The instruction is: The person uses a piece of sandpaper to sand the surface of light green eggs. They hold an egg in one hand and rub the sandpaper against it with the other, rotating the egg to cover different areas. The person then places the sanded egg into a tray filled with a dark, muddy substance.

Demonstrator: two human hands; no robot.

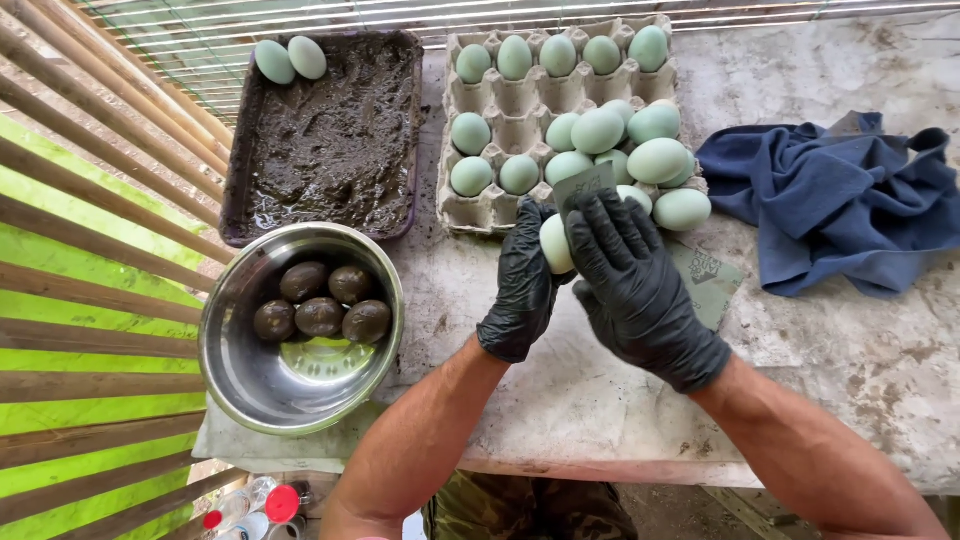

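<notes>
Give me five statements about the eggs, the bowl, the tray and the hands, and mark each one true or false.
1. The left hand holds a pale egg. True.
2. The metal bowl holds five dark, coated eggs. True.
3. The mud tray has no eggs in it. False: two pale eggs lie in its far corner.
4. The blue cloth covers the egg carton. False: it lies beside the carton, on the table.
5. The right hand is bare. False: both hands wear black gloves.
</notes>
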